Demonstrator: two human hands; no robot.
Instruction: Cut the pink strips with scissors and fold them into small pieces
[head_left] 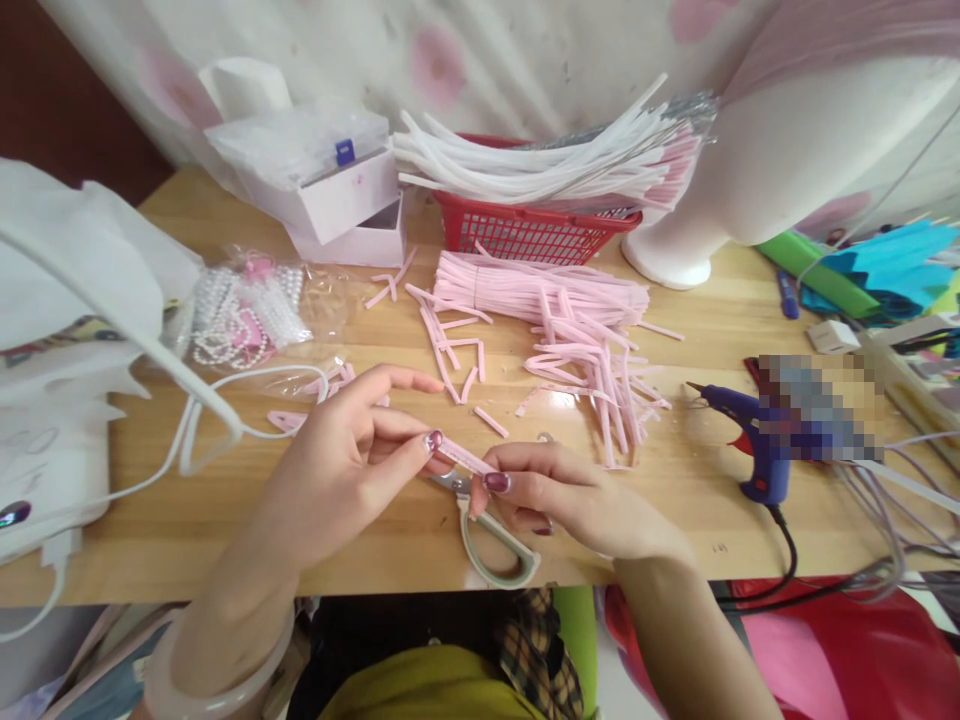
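Note:
Between my two hands runs a short pink pipe cleaner [465,457], with a pale line along it that may be small beads. My left hand [375,450] pinches its left end between thumb and fingers, the index finger lifted away. The right end sits in the pinch of my right hand [547,490]. Below lies a pair of scissors [499,560] with pale handles; my hands partly hide the blades. Beyond my hands are cut and bent pink pipe cleaner pieces [600,385] and a tied bundle of pink pipe cleaners [525,285].
A blue glue gun [769,450] rests at right, its cord hanging over the table edge. At the back stand a red basket [517,232] of white pipe cleaners, white boxes [352,210] and a white mannequin form [780,150]. Bagged pearl beads [247,310] and a white cable [184,430] lie left.

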